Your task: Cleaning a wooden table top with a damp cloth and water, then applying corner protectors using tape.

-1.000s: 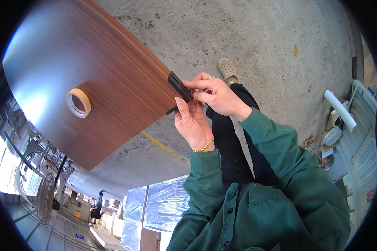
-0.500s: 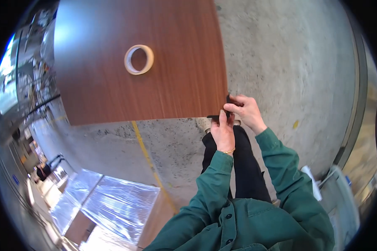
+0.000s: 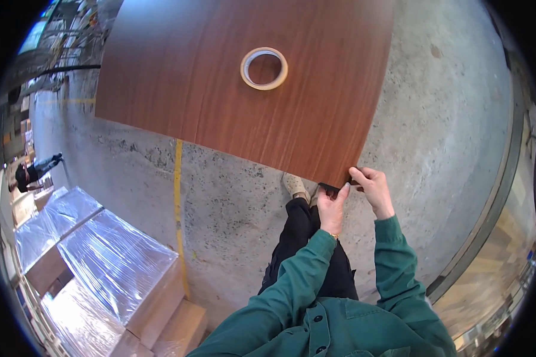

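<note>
A brown wood-grain panel (image 3: 220, 101) stretches ahead of me, its near right corner close to my body. Around that corner sits a black corner protector (image 3: 328, 187), partly covered by my fingers. My left hand (image 3: 330, 208) pinches the piece from the near edge, with the thumb up by the panel's tip. On the right edge, the fingers of my right hand (image 3: 373, 189) are closed at the protector's other side, thumb against the panel. A roll of cream tape (image 3: 283, 76) lies flat on the panel.
Cartons wrapped in clear film (image 3: 110, 256) stand at the lower left. Beside them a yellow line (image 3: 178, 178) runs along the concrete floor (image 3: 232, 220). Another person (image 3: 33, 174) is at the far left. A dark rail (image 3: 482, 238) curves along the right.
My view has turned, so the panel appears slanted and its corner nearer me. The black corner protector now sits closer around the corner, with less of it showing. Both hands stay at it.
</note>
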{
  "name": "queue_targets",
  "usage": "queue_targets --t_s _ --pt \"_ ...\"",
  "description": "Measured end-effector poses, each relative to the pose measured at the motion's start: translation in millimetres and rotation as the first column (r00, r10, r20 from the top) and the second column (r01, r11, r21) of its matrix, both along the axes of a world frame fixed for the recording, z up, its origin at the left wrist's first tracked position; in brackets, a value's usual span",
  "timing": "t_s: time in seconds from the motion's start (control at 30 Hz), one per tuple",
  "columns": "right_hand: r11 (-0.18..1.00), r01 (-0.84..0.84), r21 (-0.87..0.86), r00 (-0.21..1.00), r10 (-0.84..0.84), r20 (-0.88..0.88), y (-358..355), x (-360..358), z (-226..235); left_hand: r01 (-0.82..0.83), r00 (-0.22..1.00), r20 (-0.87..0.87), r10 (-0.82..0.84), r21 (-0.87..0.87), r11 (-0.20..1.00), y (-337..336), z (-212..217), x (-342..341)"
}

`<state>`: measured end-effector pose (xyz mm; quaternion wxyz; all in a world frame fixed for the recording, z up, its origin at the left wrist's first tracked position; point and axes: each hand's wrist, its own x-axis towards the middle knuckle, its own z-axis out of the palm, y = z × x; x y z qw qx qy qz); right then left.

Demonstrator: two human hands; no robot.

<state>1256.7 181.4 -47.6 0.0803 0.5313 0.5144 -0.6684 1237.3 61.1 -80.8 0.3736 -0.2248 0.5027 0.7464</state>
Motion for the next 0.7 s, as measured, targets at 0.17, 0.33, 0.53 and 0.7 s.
queue_targets --t_s 0.17,0.33,0.53,0.7 --pt "0.628 -0.096 0.772 0.995 0.079 0.059 13.1 -73.5 43.1 -0.027 0.999 -0.017 0.027 -0.031 0.999 -7.1 -4.0 -4.4" --pt "0.407 -0.017 0.913 0.842 0.499 -0.207 20.3 -188.4 44.5 -0.022 0.999 0.045 0.021 0.009 1.000 3.6 4.8 -7.4" --pt "-0.038 -0.315 0.948 0.741 0.614 0.271 -13.7 -265.7 19.3 -0.065 0.998 0.020 0.065 -0.018 0.998 0.1 -3.8 -4.0" --pt "0.182 -0.263 0.947 0.778 0.621 0.097 -13.1 -259.3 16.8 -0.027 0.999 0.041 0.028 -0.017 0.999 -5.1 -6.1 -0.9"
